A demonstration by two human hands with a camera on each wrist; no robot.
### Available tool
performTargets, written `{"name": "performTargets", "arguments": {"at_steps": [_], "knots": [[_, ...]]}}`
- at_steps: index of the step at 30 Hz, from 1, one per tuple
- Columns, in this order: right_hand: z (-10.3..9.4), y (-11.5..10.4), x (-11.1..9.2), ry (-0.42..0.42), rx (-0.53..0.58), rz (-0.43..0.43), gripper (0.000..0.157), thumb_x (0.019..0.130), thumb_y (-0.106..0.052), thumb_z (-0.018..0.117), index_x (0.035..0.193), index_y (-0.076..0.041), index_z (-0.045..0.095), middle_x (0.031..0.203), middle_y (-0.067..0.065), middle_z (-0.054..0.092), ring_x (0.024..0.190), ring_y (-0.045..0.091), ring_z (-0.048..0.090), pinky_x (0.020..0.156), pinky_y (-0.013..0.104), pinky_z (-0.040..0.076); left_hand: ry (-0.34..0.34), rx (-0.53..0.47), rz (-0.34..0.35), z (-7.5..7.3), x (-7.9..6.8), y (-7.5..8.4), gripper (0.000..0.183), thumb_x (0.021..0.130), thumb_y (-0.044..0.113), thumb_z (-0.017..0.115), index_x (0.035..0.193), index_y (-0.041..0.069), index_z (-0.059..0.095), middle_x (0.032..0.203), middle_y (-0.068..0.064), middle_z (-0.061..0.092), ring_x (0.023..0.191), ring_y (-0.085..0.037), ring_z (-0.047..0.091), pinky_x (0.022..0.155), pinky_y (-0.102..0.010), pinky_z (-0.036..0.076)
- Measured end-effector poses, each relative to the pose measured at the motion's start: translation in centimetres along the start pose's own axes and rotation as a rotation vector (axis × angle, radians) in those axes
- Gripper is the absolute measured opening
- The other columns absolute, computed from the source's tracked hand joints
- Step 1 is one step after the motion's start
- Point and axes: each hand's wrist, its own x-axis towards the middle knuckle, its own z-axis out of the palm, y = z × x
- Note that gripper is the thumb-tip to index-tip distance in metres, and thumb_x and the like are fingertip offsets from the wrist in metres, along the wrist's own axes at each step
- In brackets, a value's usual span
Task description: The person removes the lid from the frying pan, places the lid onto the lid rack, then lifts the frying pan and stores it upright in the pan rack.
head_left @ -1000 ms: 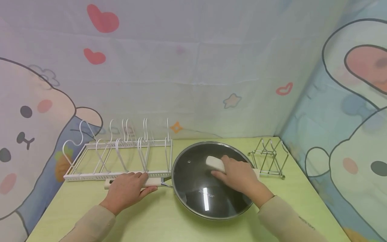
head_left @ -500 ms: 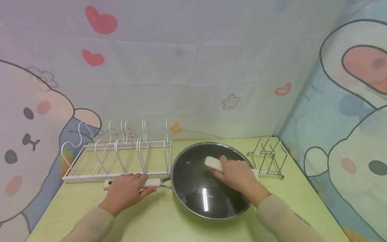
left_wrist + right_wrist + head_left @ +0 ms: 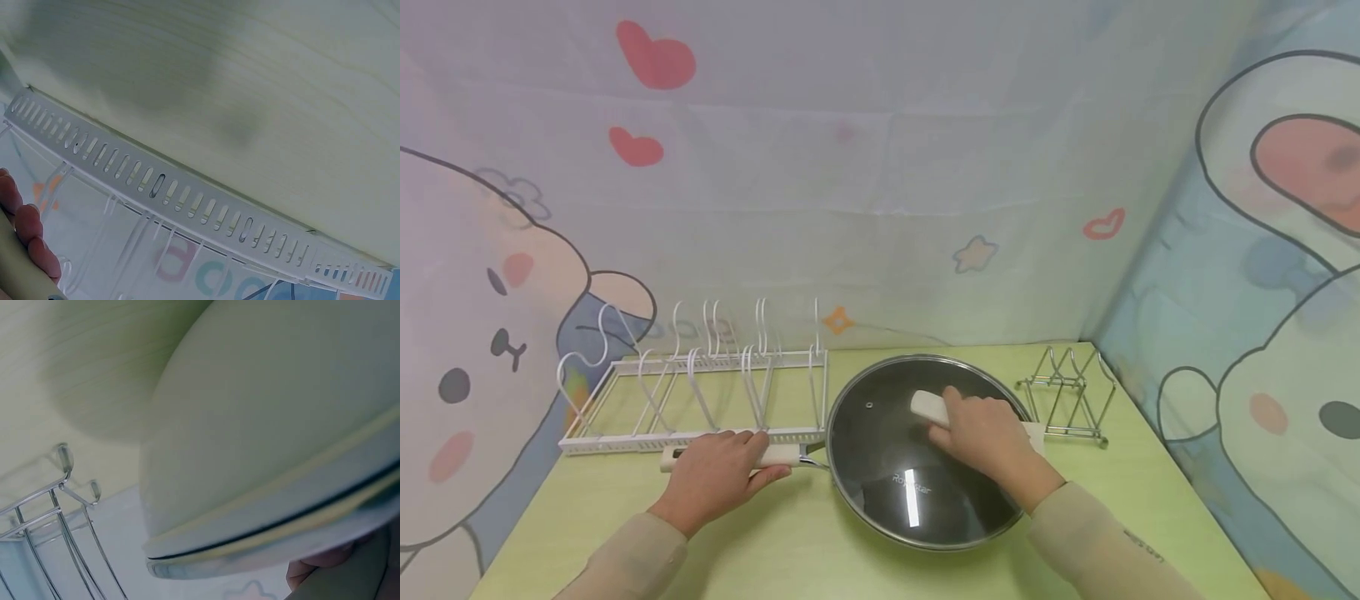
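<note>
A wide frying pan [image 3: 269,419], cream outside, is covered by a dark glass lid [image 3: 895,450] with a metal rim. My left hand [image 3: 718,471] grips the pan's long cream handle [image 3: 781,453], which points left; in the left wrist view its fingers [image 3: 28,228] curl round that handle. On top of the lid, my right hand [image 3: 985,433] holds the cream lid handle [image 3: 928,406], with the thumb on the near side. Another cream piece [image 3: 1035,433] shows past the right wrist. From the right wrist view, the lid sits on the pan's rim.
Behind the left hand stands a white wire rack [image 3: 625,442] with upright loops, its slotted rail [image 3: 187,200] close to the pan handle. A small silver wire rack [image 3: 1071,432] stands at the back right. A patterned cloth [image 3: 880,167] hangs behind the light green table [image 3: 775,550].
</note>
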Motion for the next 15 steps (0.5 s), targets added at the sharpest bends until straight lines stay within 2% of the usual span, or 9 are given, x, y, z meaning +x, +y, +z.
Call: {"name": "performTargets", "arguments": {"at_steps": [10,15], "knots": [[-0.09,0.05,0.01,-0.017,0.021,0.007,0.039,0.085,-0.049,0.059,0.092,-0.012,0.046,0.056,-0.002,0.047,0.044,0.018,0.043,0.038,0.033,0.029,0.011,0.005,0.013,-0.02,0.02,0.03,0.054,0.084,0.069,0.06,0.076,0.018,0.048,0.054,0.009,0.036,0.045,-0.009,0.037,0.042,-0.023,0.023],[0.04,0.13,0.08,-0.001,0.025,-0.011,0.039,0.085,-0.048,0.06,0.092,-0.012,0.047,0.056,-0.002,0.046,0.043,0.017,0.042,0.037,0.032,0.029,0.006,0.004,0.011,0.01,0.06,0.04,0.053,0.085,0.069,0.06,0.077,0.017,0.048,0.054,0.009,0.039,0.045,-0.01,0.04,0.043,-0.024,0.027]]}}
